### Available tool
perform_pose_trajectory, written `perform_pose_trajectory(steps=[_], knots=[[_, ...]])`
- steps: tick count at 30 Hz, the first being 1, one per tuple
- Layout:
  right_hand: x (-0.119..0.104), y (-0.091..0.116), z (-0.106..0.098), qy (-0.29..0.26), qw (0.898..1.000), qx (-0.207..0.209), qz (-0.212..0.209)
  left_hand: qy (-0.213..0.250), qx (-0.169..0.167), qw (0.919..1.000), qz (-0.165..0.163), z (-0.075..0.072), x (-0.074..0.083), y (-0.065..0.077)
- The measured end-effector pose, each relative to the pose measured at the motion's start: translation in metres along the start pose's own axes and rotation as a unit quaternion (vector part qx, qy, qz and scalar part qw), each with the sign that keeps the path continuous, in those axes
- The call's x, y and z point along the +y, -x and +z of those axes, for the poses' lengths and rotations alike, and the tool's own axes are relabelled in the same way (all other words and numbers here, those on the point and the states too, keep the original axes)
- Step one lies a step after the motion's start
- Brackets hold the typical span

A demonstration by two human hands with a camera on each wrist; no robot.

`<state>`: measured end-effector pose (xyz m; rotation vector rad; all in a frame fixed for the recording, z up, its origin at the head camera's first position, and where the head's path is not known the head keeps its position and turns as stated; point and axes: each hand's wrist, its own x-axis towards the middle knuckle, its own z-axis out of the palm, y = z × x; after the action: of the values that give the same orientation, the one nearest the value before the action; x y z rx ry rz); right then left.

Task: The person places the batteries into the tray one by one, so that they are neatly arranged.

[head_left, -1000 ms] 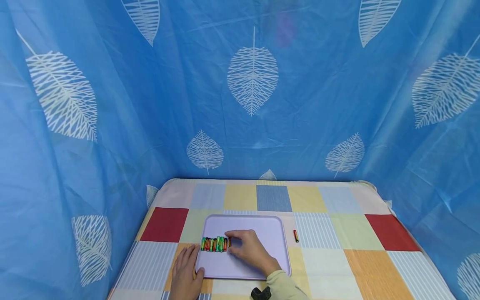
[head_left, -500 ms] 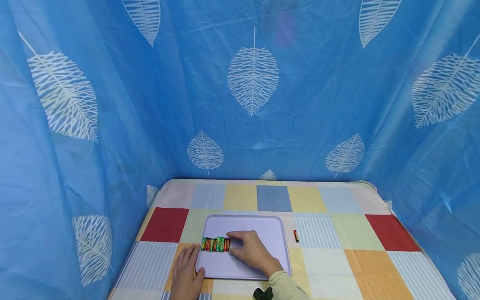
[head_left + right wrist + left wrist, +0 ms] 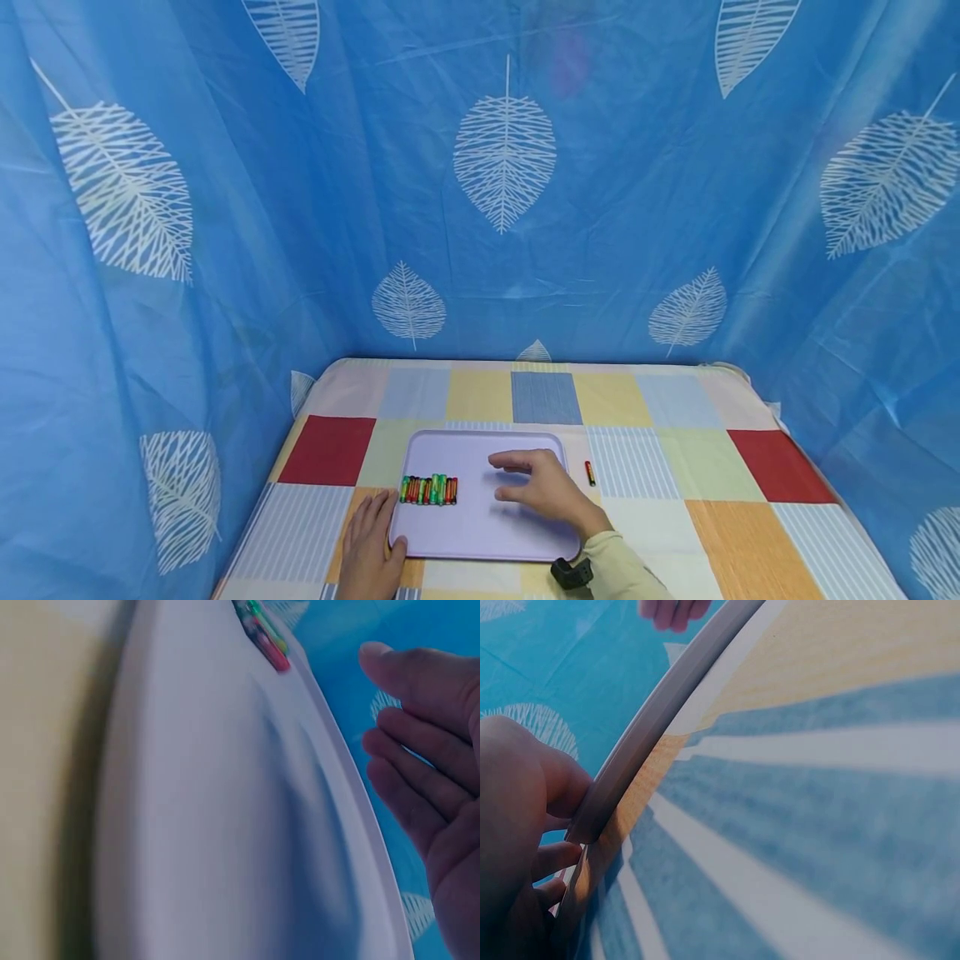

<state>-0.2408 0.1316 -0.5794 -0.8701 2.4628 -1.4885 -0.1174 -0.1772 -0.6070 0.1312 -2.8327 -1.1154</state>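
Observation:
A row of several red and green batteries (image 3: 428, 490) lies side by side at the left of the lilac tray (image 3: 480, 537). My left hand (image 3: 369, 546) rests at the tray's left edge with fingers stretched out and thumb by the front corner; the left wrist view shows this hand (image 3: 525, 802) touching the rim. Over the right half of the tray is my right hand (image 3: 551, 492), thumb and fingers apart, holding nothing. In the right wrist view the right hand (image 3: 427, 742) hovers above the tray, apart from the batteries (image 3: 262, 634). One red battery (image 3: 590, 473) lies right of the tray.
The tray stands on a table with a patchwork cloth (image 3: 660, 533). Blue curtains (image 3: 600, 250) with white leaf prints hang behind the table and on both sides. A black band (image 3: 572, 573) is on my right wrist.
My right hand has let go of the battery at the right end of the row and moved right, its fingers spreading. The left hand has stayed in place.

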Motion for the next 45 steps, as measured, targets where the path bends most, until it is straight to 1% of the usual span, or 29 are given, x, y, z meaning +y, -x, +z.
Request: perform_pose_trajectory(steps=[4, 8, 10, 13, 18, 24, 28, 34, 39, 45], knots=[[0.006, 0.009, -0.02, 0.006, 1.0, 0.0, 0.002, 0.001, -0.001, 1.0, -0.002, -0.001, 0.0, 0.0], [0.016, 0.021, -0.039, 0.013, 1.0, 0.011, 0.006, 0.0, -0.004, 1.0, -0.008, 0.0, 0.0, -0.001], [0.021, 0.028, -0.048, 0.021, 0.999, 0.019, 0.014, 0.0, -0.006, 0.9999, -0.008, 0.0, 0.0, -0.001], [0.028, 0.04, -0.063, 0.049, 0.998, 0.034, 0.027, 0.0, -0.008, 0.9999, -0.007, 0.001, 0.0, -0.001], [0.036, 0.057, -0.087, 0.091, 0.992, 0.06, 0.06, -0.003, -0.004, 1.0, -0.004, 0.001, -0.002, -0.001], [0.043, 0.069, -0.107, 0.117, 0.986, 0.076, 0.086, -0.003, -0.001, 1.0, -0.004, 0.001, -0.004, -0.001], [0.052, 0.071, -0.112, 0.129, 0.985, 0.079, 0.086, -0.001, -0.006, 1.0, -0.008, 0.0, -0.003, -0.002], [0.063, 0.072, -0.107, 0.153, 0.982, 0.087, 0.074, 0.0, -0.009, 0.9999, -0.006, 0.001, -0.004, -0.002], [0.063, 0.072, -0.104, 0.17, 0.978, 0.091, 0.078, 0.001, -0.003, 1.0, 0.001, 0.001, -0.005, -0.001], [0.06, 0.069, -0.104, 0.178, 0.978, 0.082, 0.072, 0.001, 0.004, 1.0, 0.008, 0.001, -0.005, -0.001]])
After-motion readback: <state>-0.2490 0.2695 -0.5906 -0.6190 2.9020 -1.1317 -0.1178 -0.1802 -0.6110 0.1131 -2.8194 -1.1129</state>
